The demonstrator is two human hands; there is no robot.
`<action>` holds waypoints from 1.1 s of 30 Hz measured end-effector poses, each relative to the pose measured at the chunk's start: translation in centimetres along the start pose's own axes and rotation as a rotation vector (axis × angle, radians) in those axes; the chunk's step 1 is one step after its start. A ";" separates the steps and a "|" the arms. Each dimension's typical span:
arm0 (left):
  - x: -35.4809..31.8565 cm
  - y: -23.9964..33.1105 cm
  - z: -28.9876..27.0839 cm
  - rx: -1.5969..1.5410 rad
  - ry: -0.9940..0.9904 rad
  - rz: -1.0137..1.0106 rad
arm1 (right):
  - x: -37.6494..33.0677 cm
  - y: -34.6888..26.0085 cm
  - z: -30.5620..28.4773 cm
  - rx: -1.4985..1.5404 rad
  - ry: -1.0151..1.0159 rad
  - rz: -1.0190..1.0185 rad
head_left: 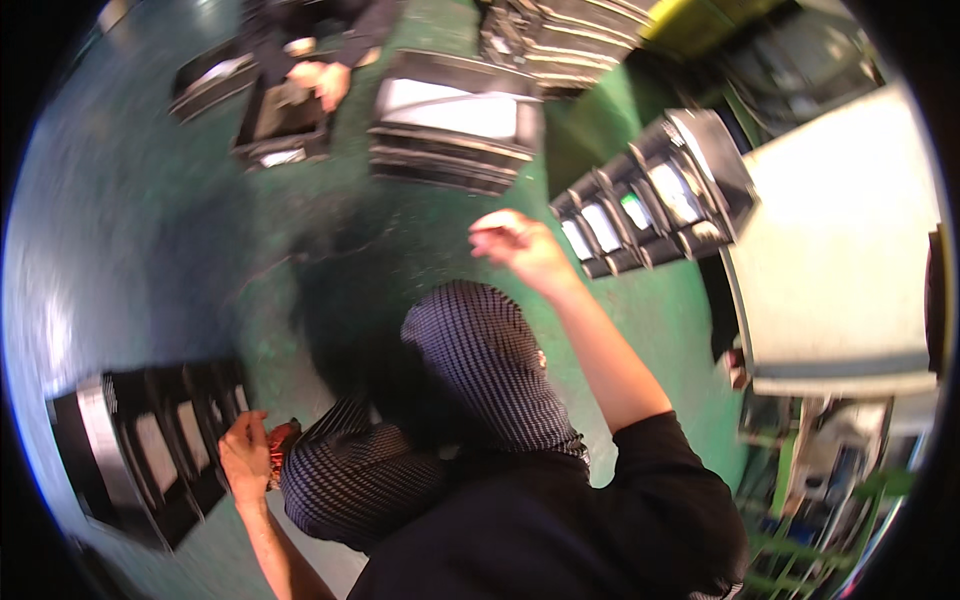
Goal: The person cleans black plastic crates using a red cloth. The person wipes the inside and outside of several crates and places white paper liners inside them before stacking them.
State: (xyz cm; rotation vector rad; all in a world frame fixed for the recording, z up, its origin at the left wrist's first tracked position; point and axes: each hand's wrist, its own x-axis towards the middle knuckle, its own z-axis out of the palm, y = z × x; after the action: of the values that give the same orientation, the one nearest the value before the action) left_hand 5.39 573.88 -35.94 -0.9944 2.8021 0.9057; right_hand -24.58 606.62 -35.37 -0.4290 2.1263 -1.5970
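Observation:
My left hand (245, 455) is low at the left, closed around a small red-orange object (285, 440) that is too blurred to name. It is right beside a row of black frames with pale panels (150, 450) standing on edge on the green floor. My right hand (520, 245) is raised in front of me above the floor, its fingers pinched together with nothing visible in them. It hovers just left of another row of black frames (650, 200). My checked grey cloth (480, 360) and black sleeve (640, 480) fill the lower middle.
A flat stack of black frames with a white panel (455, 125) lies ahead. Another person's hand (325, 80) rests on a black frame (285, 125) at the top left. A large white box (850, 240) stands at the right, with machinery below it. More stacked frames (560, 40) lie far ahead.

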 end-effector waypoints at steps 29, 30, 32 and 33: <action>10.2 13.5 0.8 -0.088 0.134 0.252 | -7.6 -24.1 -19.4 -0.717 0.056 -0.297; 10.6 12.6 0.5 -0.124 0.214 0.237 | -6.3 -23.5 -18.2 -0.745 0.017 -0.455; 9.6 8.5 -2.6 -0.114 0.374 0.080 | 1.3 -21.9 -11.4 -0.791 -0.390 -0.315; 8.6 5.8 -4.3 -0.137 0.431 -0.031 | 4.2 -20.9 -6.9 -0.827 -0.556 -0.344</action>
State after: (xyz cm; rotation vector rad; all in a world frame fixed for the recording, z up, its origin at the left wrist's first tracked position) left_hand -4.15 570.29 -31.25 -1.3995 3.0857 0.9954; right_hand -32.13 604.34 -14.44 -1.3725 2.2137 -0.5224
